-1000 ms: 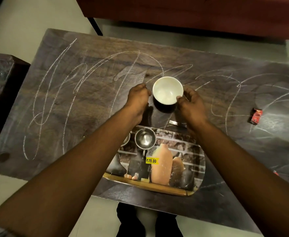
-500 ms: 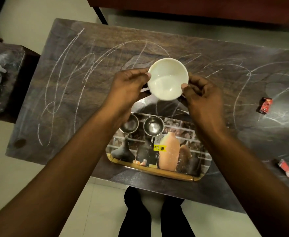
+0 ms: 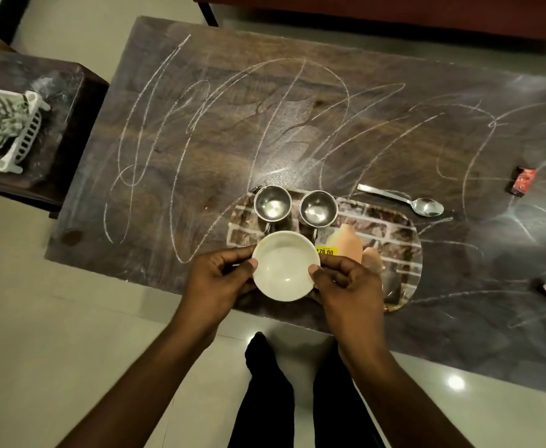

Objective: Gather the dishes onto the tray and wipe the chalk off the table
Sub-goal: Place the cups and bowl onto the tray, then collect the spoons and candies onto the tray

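Both hands hold the white bowl [image 3: 285,266] by its rim, left hand [image 3: 217,282] and right hand [image 3: 349,285] on opposite sides, over the near end of the printed tray [image 3: 397,227]. Two steel cups [image 3: 272,202] stand at the tray's far edge. Spoon [image 3: 404,196] lies on the chalk-marked worktop [image 3: 200,140], just beyond the tray.

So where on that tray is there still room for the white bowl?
The tray is bare on its right half, right of the steel cups. Its far left holds both cups; the white bowl and hands cover the near left.
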`<state>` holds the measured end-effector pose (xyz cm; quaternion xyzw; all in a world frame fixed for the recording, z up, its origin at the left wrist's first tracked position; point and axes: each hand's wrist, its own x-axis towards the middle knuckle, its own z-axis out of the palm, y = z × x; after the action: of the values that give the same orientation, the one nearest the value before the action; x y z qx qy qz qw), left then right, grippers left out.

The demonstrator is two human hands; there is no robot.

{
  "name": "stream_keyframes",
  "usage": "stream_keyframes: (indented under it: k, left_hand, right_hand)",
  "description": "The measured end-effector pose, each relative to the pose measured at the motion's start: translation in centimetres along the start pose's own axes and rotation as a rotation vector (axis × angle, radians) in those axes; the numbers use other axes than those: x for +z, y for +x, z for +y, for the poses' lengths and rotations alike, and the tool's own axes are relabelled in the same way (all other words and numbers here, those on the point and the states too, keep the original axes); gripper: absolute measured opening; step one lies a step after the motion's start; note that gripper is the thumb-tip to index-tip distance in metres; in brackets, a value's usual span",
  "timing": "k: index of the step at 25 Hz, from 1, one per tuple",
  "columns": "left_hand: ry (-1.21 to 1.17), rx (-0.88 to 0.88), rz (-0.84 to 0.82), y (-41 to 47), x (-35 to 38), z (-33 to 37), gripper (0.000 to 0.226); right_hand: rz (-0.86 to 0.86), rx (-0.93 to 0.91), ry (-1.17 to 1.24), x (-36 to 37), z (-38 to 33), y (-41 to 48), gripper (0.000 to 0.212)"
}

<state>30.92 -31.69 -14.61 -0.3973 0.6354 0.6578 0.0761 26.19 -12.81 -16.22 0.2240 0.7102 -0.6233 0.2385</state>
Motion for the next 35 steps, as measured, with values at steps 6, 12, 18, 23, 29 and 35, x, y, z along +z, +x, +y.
stream_keyframes:
  k: [6, 12, 18, 23, 29, 35]
  left_hand:
    - [0.085, -0.003, 0.070, 3.1, 1.7, -2.1, 0.024]
    - [0.161, 0.023, 0.079, 4.4, 1.6, -2.3, 0.026]
    - [0.187, 0.044, 0.081, 4.5, 1.8, -1.9, 0.026]
    - [0.190, 0.046, 0.111, 4.3, 2.0, -1.9, 0.026]
    - [0.219, 0.334, 0.427, 2.7, 1.5, 0.7, 0.021]
    - [0.137, 0.649, 0.156, 1.0, 11.5, 9.1, 0.031]
  right_hand:
    - [0.062, -0.035, -0.103, 0.6, 1.6, 2.1, 0.019]
    - [0.032, -0.011, -0.087, 1.0, 2.6, 3.4, 0.013]
    - [0.034, -0.013, -0.105, 1.0, 2.9, 3.8, 0.011]
    - [0.037, -0.015, -0.114, 1.0, 3.1, 3.9, 0.012]
    - [-0.039, 0.007, -0.207, -2.2, 0.1, 3.8, 0.014]
    - [-0.006, -0.152, -0.382, -16.9, -6.6, 8.9, 0.003]
